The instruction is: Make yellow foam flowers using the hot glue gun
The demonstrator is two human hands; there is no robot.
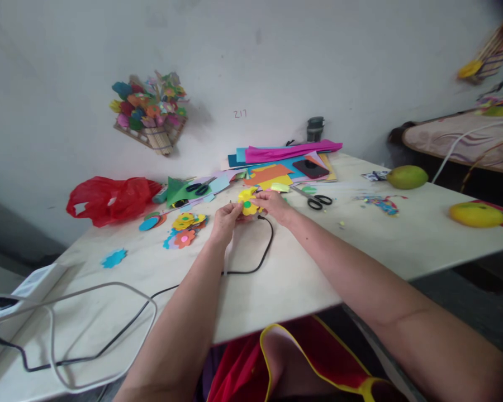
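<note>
Your L hand [225, 222] & R hand [274, 205] pinch a yellow flower [247, 205], fingers nearly closed, ctr of frame; scissors [311, 196] right of ctr, flower pile [185, 222] left of ctr.

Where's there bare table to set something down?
Bare table lies between the left forearm and right forearm, nearer than the black cord; also between the right forearm, blue scraps and yellow fruit. Crowded: beyond the yellow flower, with sheets, phone and scissors; leftward, with flower pile and power strip.

The left hand [225, 221] and right hand [275, 204] pinch a yellow flower [247, 205]. Left of it lies a flower pile [187, 221]; right, scissors [316, 200]; behind, orange paper [270, 175].
</note>
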